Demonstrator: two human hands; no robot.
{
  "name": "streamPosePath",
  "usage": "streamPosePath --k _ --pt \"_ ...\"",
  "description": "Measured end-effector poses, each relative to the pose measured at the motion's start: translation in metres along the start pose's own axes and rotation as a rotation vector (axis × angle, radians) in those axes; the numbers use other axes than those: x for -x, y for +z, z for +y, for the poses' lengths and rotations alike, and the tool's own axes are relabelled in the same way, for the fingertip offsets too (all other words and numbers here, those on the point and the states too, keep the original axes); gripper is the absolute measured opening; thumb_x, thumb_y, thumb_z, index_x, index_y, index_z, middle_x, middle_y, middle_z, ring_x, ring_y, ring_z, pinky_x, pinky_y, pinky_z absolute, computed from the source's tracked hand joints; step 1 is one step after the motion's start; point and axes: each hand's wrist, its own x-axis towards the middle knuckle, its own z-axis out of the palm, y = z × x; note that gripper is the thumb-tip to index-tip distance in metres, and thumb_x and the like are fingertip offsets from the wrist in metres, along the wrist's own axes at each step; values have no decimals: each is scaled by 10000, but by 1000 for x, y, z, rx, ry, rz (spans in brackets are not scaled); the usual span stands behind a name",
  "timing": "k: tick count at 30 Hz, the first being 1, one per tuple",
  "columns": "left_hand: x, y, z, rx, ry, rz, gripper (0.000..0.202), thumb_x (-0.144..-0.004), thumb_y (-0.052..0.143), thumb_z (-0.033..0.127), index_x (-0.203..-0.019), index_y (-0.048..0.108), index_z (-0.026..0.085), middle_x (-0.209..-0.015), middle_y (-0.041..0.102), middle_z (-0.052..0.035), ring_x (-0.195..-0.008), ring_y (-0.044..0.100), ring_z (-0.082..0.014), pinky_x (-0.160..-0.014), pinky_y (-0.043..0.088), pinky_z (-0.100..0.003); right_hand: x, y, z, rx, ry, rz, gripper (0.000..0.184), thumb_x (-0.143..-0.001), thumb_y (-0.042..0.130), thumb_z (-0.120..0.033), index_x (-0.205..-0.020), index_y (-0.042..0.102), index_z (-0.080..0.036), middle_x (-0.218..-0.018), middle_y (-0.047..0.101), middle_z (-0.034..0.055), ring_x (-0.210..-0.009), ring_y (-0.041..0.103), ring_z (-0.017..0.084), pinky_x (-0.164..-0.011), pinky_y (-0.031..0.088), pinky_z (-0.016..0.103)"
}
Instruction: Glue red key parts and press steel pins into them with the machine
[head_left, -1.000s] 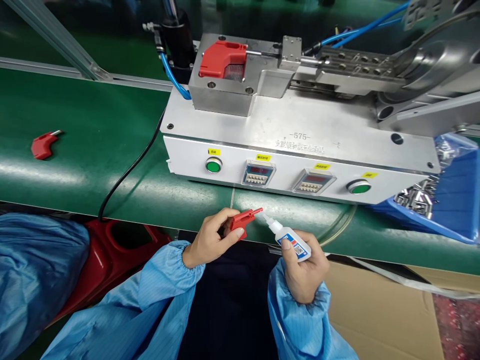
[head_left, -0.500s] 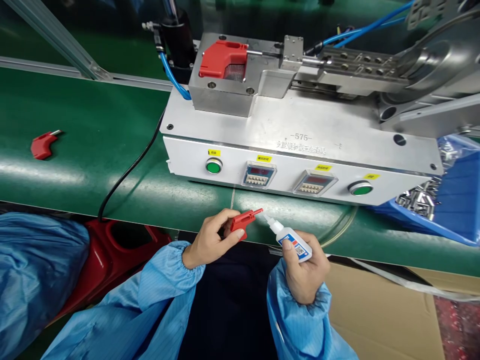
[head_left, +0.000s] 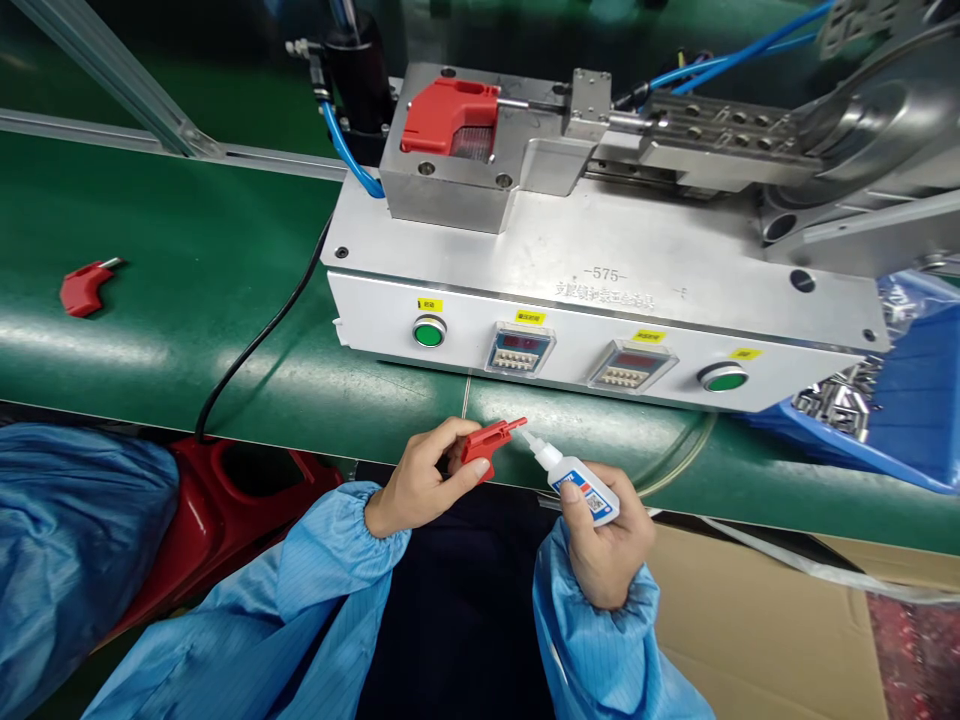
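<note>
Between the thumb and fingers of my left hand point(head_left: 426, 480) is a red plastic handle part point(head_left: 480, 445), its thin red stem pointing up to the right. My right hand point(head_left: 606, 530) grips a white glue bottle point(head_left: 583, 487) with a blue, red and white label. The bottle tilts to the left, and its narrow nozzle tip is close to the stem; whether they touch I cannot tell. Both hands are over the front edge of the green table point(head_left: 390, 410). Another red handle part point(head_left: 450, 115) sits in the metal fixture block point(head_left: 442, 195), a metal rod at its end.
Behind my hands stands the press machine point(head_left: 525, 260) with green buttons and two counters. A blue bin point(head_left: 915, 400) of metal pieces is at the right. On the left lie a red part with a metal pin point(head_left: 84, 290) and a black cable point(head_left: 262, 335). A red stool point(head_left: 217, 500) is below.
The glue bottle in my right hand has shifted slightly left, bringing its nozzle nearer the red stem. My left hand keeps its hold on the red part, almost still.
</note>
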Motion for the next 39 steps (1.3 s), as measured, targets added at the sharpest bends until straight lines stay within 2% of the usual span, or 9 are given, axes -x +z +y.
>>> streamPosePath --k 7,10,13,17,22,28,33,37,39 --pt "-1 1 0 12 -8 9 248 -982 690 404 -1106 684 189 -742 642 3 -638 582 -149 -588 465 -249 5 1 11 -73 41 50 252 -927 742 -435 -860 722 -193 -563 541 -47 -474 423 113 -472 346 249" --pt "0 0 -2 38 -27 4 264 -987 691 420 -1107 687 185 -762 658 -8 -662 601 -158 -604 474 -255 4 1 19 -218 87 86 284 -929 738 -483 -917 724 -199 -621 617 -24 -523 527 145 -535 429 270" --pt "0 -1 -2 91 -55 -15 298 -995 680 452 -1112 691 178 -766 664 -10 -663 601 -155 -616 482 -257 0 -1 23 -409 150 36 332 -904 745 -523 -999 707 -208 -782 724 32 -720 697 233 -691 551 348" --pt "-3 -5 0 150 -115 -44 336 -998 671 484 -1116 697 170 -779 680 -16 -658 594 -147 -608 486 -247 -8 -4 20 -487 222 -121 340 -903 758 -488 -1092 639 -231 -1024 776 101 -1014 747 311 -895 592 460" --pt "-7 -10 3 186 -161 -103 324 -980 690 482 -1099 705 181 -815 718 -20 -687 632 -155 -640 523 -247 -9 4 21 -225 114 -159 194 -1000 649 -357 -1136 550 -260 -1248 752 122 -1426 556 308 -1188 434 583" --pt "-3 -15 -5 119 -214 -58 332 -964 700 496 -1098 720 193 -934 783 -46 -774 723 -190 -717 602 -270 2 5 25 109 -13 -170 197 -1033 561 -277 -1227 535 -251 -1442 658 131 -1585 337 290 -1259 380 558" --pt "2 -17 -24 69 -228 -117 400 -935 721 542 -1138 741 198 -967 805 -64 -773 745 -217 -660 620 -272 -8 -49 9 174 -98 -85 525 -1025 649 -346 -1507 467 -244 -1449 641 141 -1335 634 282 -1112 558 464" --pt "0 -17 -34 91 -225 -152 419 -916 735 560 -1134 755 203 -1009 816 -72 -821 769 -241 -687 644 -285 -70 -130 -4 356 -161 114 242 -1037 618 -359 -1223 694 -224 -1101 766 71 -996 736 236 -931 609 403" --pt "-1 -17 -36 105 -222 -159 415 -912 740 560 -1127 757 206 -1022 817 -74 -845 775 -248 -711 653 -294 -118 -165 0 549 -49 143 208 -1023 610 -343 -1119 733 -205 -1018 768 62 -939 729 240 -909 597 401"
